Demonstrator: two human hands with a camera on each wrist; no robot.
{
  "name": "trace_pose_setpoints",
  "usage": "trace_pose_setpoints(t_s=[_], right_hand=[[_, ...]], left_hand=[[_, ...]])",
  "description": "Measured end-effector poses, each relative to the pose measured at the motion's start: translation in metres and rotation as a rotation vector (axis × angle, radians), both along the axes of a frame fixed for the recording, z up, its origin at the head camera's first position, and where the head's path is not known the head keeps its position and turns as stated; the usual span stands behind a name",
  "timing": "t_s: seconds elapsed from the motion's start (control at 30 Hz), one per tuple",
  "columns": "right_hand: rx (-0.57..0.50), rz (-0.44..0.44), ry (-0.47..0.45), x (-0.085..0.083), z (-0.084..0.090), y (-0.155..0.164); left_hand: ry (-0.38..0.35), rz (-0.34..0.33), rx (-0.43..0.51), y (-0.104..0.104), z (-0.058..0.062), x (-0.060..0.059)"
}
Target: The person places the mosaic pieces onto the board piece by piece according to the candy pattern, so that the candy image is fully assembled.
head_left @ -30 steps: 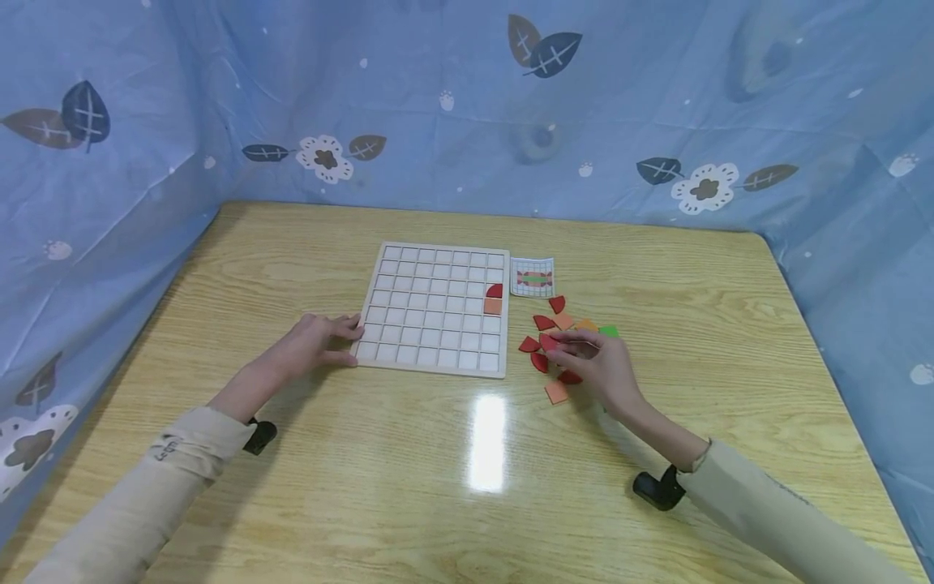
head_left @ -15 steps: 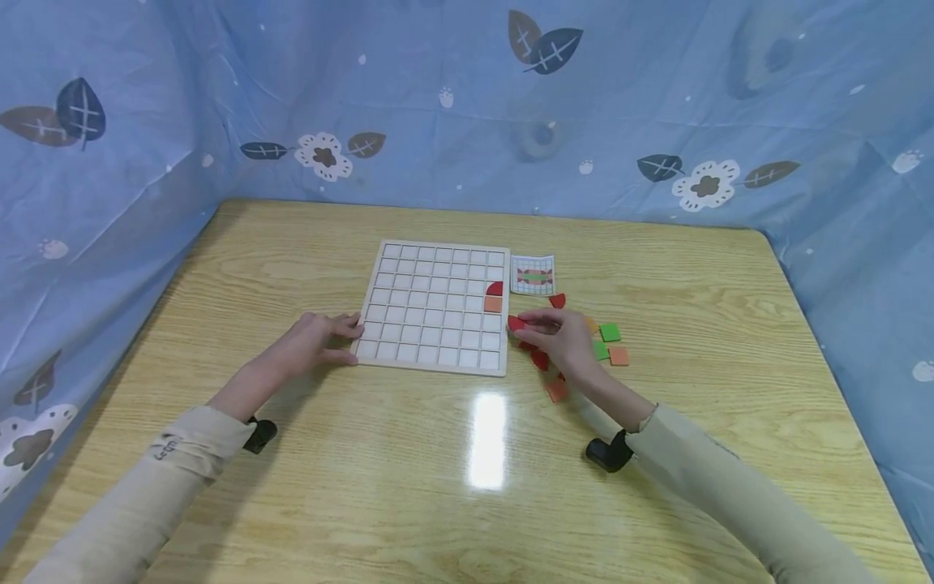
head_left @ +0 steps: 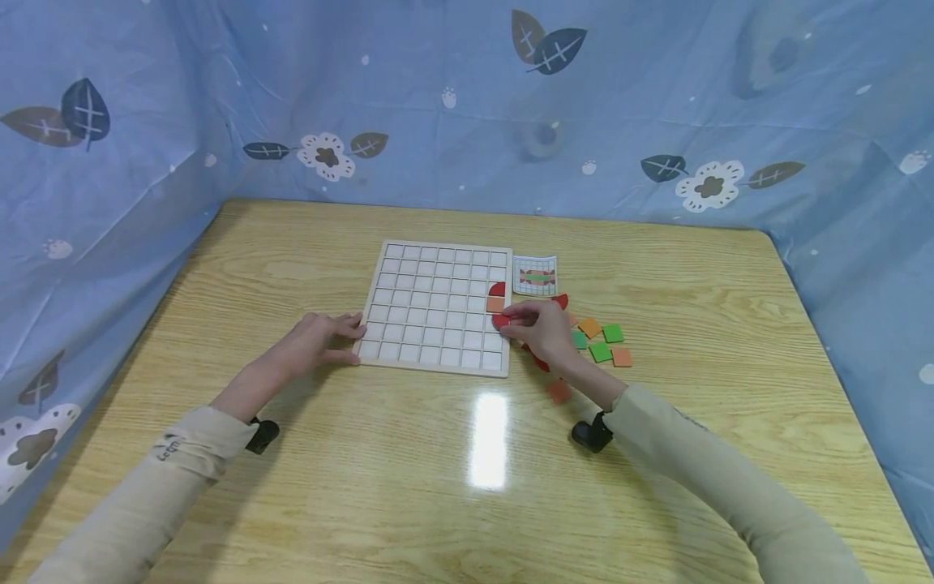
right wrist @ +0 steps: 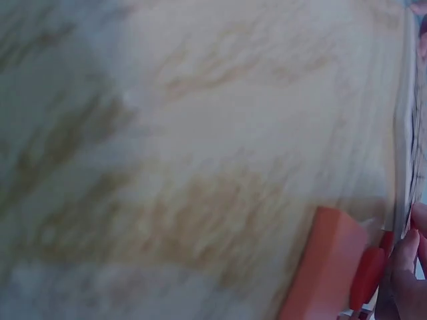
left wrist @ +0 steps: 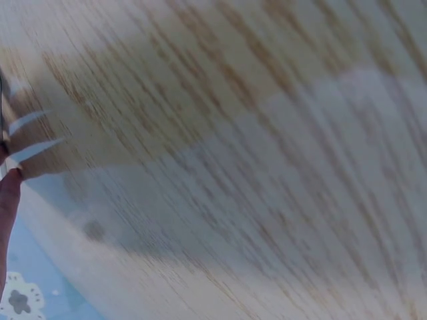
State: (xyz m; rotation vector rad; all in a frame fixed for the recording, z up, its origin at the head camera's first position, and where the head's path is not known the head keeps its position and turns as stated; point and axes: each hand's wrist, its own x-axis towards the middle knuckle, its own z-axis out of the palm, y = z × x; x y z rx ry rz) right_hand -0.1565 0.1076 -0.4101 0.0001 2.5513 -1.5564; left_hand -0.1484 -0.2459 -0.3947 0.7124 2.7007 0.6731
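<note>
Red piece point(head_left: 499, 322) between right hand's point(head_left: 543, 332) fingertips; board point(head_left: 430, 319) beneath.

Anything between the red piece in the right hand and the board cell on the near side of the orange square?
Nothing visible. The right hand pinches the red piece over that area of the board; the orange square sits just beyond. The left hand is at the opposite edge.

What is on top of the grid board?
A red quarter-circle tile and a salmon square tile, in the rightmost column. The right hand holds another red piece there; its fingers hide part of it.
</note>
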Motion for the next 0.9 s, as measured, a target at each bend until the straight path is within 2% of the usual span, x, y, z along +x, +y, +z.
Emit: trace_pose_setpoints(t_s=[0.27, 0.53, 0.9], right_hand=[[0.045, 0.031, 0.068, 0.0, -0.0007, -0.0039], [0.067, 0.014, 0.076, 0.0004, -0.0005, -0.0059], [0.028, 0.0, 0.069, -0.0006, -0.0033, -0.0071]], left_hand=[[-0.008, 0.017, 0.005, 0.0011, 0.001, 0.0014], [0.003, 0.007, 0.002, 0.0013, 0.0018, 0.002], [0.013, -0.006, 0.004, 0.0005, -0.0008, -0.0004]])
